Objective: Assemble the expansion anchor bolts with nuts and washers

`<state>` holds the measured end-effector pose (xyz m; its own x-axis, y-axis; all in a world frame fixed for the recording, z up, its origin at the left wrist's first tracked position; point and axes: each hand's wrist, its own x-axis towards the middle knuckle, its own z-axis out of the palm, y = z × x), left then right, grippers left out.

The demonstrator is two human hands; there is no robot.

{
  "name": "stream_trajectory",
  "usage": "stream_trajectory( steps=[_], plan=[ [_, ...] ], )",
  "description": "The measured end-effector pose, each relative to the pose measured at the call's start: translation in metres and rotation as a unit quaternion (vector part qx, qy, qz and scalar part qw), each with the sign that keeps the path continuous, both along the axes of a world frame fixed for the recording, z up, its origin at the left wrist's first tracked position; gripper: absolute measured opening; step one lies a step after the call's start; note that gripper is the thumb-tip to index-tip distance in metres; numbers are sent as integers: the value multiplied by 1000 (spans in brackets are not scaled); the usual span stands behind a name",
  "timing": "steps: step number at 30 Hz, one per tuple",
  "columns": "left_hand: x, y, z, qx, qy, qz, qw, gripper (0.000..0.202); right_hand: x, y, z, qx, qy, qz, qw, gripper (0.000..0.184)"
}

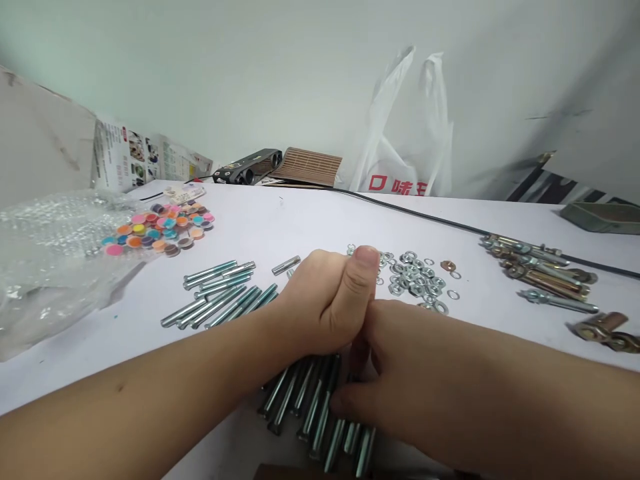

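Observation:
My left hand [327, 303] is closed in a fist with the thumb uppermost; whatever it may hold is hidden. Pressed against its right side is my right hand [400, 360], fingers curled and mostly out of sight, its thumb low over the long silver bolts [320, 413]. These bolts lie in a pile beneath both hands. Left of my left hand, more silver metal rods [215, 307] lie side by side, with a short metal sleeve [286, 265] near the knuckles. Beyond my right hand is a scatter of nuts and washers [415, 277].
Brassy and silver anchor bolts [550, 280] lie at the right. At the left are clear plastic wrapping [60, 247] and small colourful discs [160, 230]. A black cable [425, 219] crosses the back, before a white plastic bag [400, 147]. A green box [603, 217] sits far right.

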<state>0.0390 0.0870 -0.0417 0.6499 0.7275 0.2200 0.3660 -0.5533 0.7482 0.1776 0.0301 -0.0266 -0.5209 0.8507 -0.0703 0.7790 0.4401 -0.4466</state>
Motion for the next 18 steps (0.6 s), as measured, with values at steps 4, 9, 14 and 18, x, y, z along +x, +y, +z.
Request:
stream_trajectory(
  steps=[4, 9, 14, 18],
  plan=[
    [1, 0, -3, -2, -12, 17, 1000, 76, 11, 2, 8, -177, 59, -68, 980, 10],
    [1, 5, -6, 34, -24, 6, 999, 65, 34, 11, 9, -121, 42, -156, 979, 32],
    [2, 9, -2, 70, 50, -131, 988, 20, 54, 30, 8, -81, 39, -187, 978, 32],
    [5, 8, -4, 123, 29, -126, 984, 7, 52, 27, 17, 23, 61, -167, 984, 26]
  ],
)
